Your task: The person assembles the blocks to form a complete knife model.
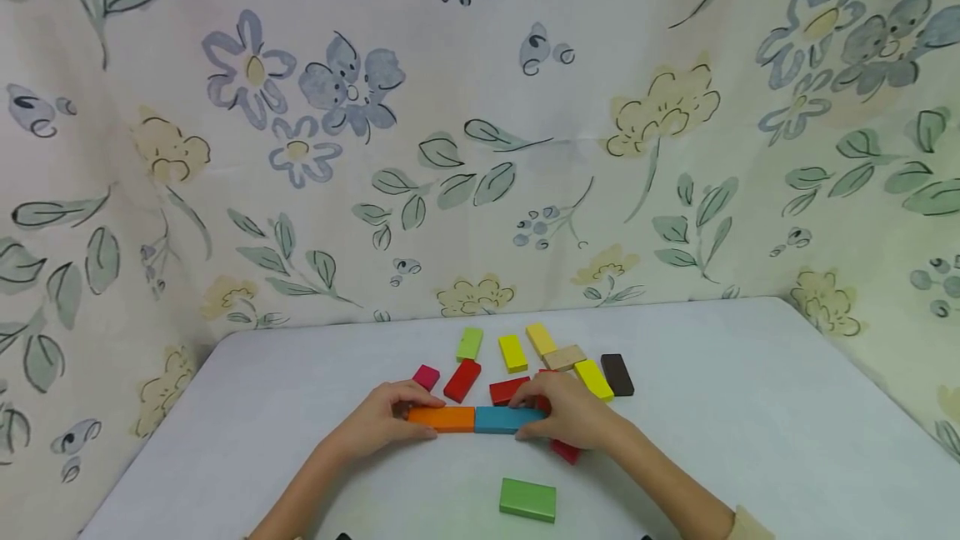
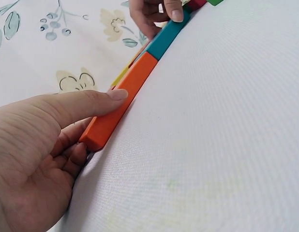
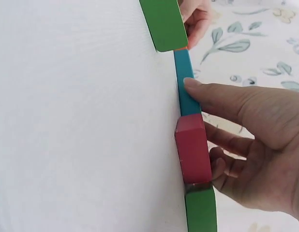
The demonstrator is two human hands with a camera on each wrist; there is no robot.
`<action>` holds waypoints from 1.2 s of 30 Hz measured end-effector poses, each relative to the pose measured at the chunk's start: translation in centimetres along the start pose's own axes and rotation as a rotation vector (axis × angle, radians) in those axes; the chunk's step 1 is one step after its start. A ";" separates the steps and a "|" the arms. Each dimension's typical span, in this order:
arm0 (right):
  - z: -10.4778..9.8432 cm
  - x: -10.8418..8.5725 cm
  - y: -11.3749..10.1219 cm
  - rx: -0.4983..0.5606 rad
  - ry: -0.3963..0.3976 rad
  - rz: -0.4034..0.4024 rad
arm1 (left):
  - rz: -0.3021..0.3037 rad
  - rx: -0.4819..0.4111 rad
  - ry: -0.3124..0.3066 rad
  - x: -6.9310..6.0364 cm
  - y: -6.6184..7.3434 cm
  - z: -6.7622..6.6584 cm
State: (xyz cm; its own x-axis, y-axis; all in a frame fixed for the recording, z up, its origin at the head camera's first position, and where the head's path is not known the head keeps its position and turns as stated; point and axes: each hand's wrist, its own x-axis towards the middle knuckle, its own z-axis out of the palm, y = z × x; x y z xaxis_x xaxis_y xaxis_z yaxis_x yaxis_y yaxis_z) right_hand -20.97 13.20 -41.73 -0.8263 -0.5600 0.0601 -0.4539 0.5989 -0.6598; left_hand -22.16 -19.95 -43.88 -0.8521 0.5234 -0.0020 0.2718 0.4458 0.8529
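An orange block (image 1: 453, 420) and a blue block (image 1: 501, 420) lie end to end on the white table, their ends touching. At the orange block's outer end my left hand (image 1: 384, 417) pinches it, thumb on the near side (image 2: 121, 94) and fingers behind. My right hand (image 1: 576, 413) pinches the blue block (image 3: 184, 72) between thumb and fingers near its right end. A crimson block (image 3: 194, 153) lies close by the right hand, partly hidden under it in the head view.
Nearer the front lies a green block (image 1: 528, 500). Behind the hands several loose blocks are scattered, among them a red one (image 1: 462, 380), a yellow one (image 1: 513, 353) and a dark brown one (image 1: 617, 375). A flowered cloth (image 1: 465, 148) hangs behind the table.
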 end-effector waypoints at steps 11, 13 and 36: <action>0.6 0.5 -0.1 -0.035 0.030 -0.022 | -0.040 0.003 0.054 0.1 0.8 1.2; 0.8 0.5 -0.1 -0.043 0.041 -0.030 | -0.058 0.020 0.090 0.3 1.1 2.0; 0.7 0.3 0.2 0.019 0.103 -0.018 | -0.064 0.261 0.322 1.2 2.2 5.7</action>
State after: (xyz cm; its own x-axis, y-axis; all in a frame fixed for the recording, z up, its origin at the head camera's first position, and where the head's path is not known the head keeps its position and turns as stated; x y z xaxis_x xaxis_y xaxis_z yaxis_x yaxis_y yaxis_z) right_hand -21.01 12.74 -42.39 -0.8485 -0.5080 0.1485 -0.4636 0.5780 -0.6716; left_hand -20.03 -14.21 -44.99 -0.9560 0.2534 0.1480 0.2828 0.6609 0.6951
